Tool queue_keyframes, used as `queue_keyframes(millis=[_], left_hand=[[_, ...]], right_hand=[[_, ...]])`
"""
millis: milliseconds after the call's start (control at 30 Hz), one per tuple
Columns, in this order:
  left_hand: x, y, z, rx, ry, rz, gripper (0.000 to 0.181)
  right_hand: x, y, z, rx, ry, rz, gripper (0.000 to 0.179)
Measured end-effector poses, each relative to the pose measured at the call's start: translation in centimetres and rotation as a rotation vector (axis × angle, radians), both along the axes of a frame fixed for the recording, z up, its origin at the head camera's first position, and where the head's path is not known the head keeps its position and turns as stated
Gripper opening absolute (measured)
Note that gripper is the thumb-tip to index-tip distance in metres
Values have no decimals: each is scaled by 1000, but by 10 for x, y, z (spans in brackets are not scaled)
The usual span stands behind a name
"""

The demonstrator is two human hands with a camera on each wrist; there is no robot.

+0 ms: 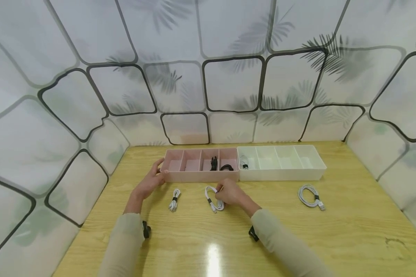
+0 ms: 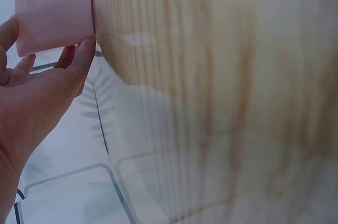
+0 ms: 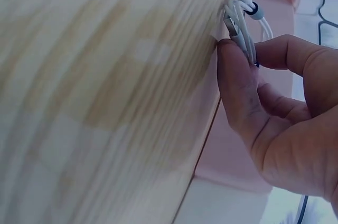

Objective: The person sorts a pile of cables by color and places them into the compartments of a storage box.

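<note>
Thumb and index finger of my right hand (image 1: pixel 230 192) pinch a white charging cable (image 1: pixel 211 204), bundled with a black tie, in front of the pink compartment box (image 1: pixel 201 176). The right wrist view shows the cable's plug ends (image 3: pixel 240 34) sticking up past the fingertips. My left hand (image 1: pixel 150 183) grips the left end of the pink box, thumb at the front and fingers round the corner. Between the hands lies another white cable (image 1: pixel 174 200), folded and tied with black. Black cables (image 1: pixel 213 163) sit in the pink box's two right compartments.
A white compartment box (image 1: pixel 280 175) stands against the pink box's right end, with a tied cable (image 1: pixel 244 162) in its leftmost compartment. A coiled white cable (image 1: pixel 311 196) lies on the wooden table (image 1: pixel 180 242) at the right. Patterned fabric (image 1: pixel 232 84) rises behind the boxes.
</note>
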State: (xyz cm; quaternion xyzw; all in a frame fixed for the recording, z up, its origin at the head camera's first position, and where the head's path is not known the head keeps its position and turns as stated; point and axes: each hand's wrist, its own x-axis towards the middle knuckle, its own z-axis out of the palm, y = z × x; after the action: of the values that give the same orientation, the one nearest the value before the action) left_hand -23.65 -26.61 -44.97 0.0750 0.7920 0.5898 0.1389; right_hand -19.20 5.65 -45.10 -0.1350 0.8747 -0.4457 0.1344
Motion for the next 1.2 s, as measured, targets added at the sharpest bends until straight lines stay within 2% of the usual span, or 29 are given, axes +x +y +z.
queue_keyframes(millis=[200, 433, 533, 700, 967, 1200], left_hand=[[-2, 0, -3, -6, 3, 6, 66], [-5, 1, -3, 6, 10, 8, 68], [-5, 1, -3, 5, 8, 18, 68], [-4, 0, -4, 0, 3, 21, 68], [-2, -1, -3, -12, 12, -1, 67], [-2, 0, 0, 9, 5, -3, 66]], right_hand=[[-1, 16, 7, -26, 22, 35, 13], [-2, 39, 26, -79, -15, 37, 21], [-4, 50, 34, -84, 2, 30, 24], [-9, 71, 42, -88, 44, -28, 29], [-20, 105, 51, -123, 33, -144, 34], [-27, 128, 51, -103, 43, -193, 35]])
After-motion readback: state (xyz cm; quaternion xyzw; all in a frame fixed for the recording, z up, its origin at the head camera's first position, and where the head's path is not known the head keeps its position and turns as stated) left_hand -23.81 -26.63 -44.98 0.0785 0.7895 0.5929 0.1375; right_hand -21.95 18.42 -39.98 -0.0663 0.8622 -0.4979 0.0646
